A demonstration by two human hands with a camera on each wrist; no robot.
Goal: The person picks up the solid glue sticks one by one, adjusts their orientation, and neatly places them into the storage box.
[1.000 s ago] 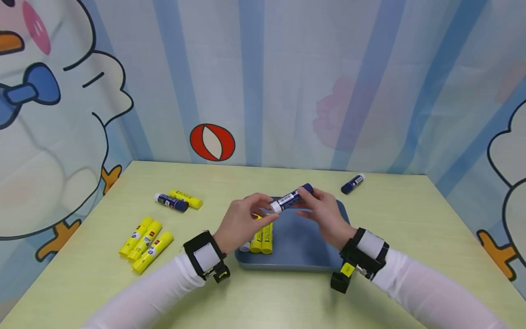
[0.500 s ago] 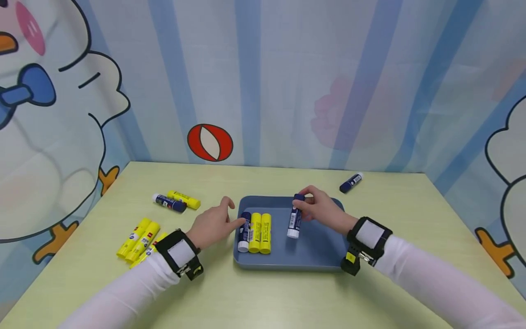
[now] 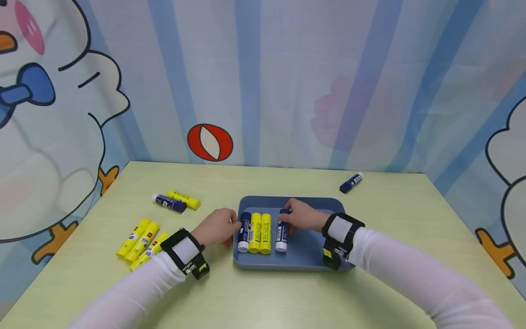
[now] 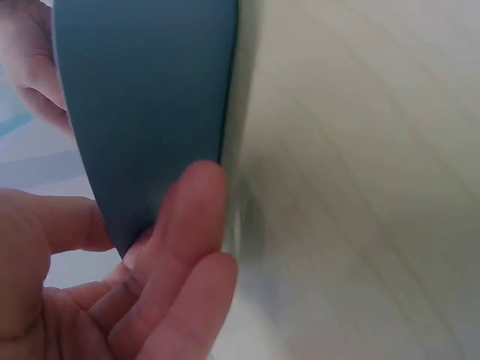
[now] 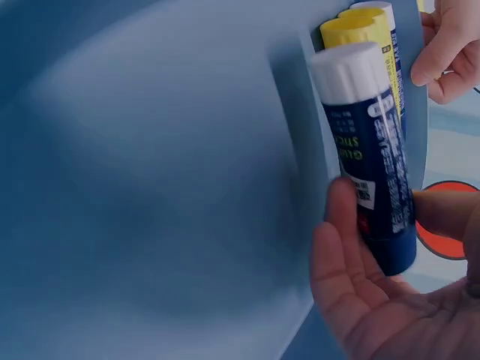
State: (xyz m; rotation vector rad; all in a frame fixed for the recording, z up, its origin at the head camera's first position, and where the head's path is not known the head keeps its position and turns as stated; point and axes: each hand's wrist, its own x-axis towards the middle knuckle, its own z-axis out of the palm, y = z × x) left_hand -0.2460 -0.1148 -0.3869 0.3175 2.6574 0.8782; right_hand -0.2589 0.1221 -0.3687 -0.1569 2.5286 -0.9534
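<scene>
In the head view my right hand (image 3: pixel 302 215) pinches a navy glue stick (image 3: pixel 281 230) with a white cap by its navy end, inside the blue-grey tray (image 3: pixel 312 256). The right wrist view shows that glue stick (image 5: pixel 369 150) between the thumb and fingers. Left of it in the tray lie two yellow glue sticks (image 3: pixel 260 233) and another navy glue stick (image 3: pixel 244 232), side by side. My left hand (image 3: pixel 218 226) holds the tray's left edge; in the left wrist view, thumb and fingers sit on either side of the tray's edge (image 4: pixel 150 97).
On the table (image 3: pixel 197 297), several yellow glue sticks (image 3: pixel 141 242) lie at the left, partly behind the left forearm. Farther back are a navy glue stick (image 3: pixel 169 202) and a yellow one (image 3: pixel 184 199). Another navy glue stick (image 3: pixel 351 183) lies beyond the tray's right back corner.
The navy glue stick, first between both hands above the tray, has come down into it beside the yellow ones in the right hand. The left hand let go and moved to the tray's left edge.
</scene>
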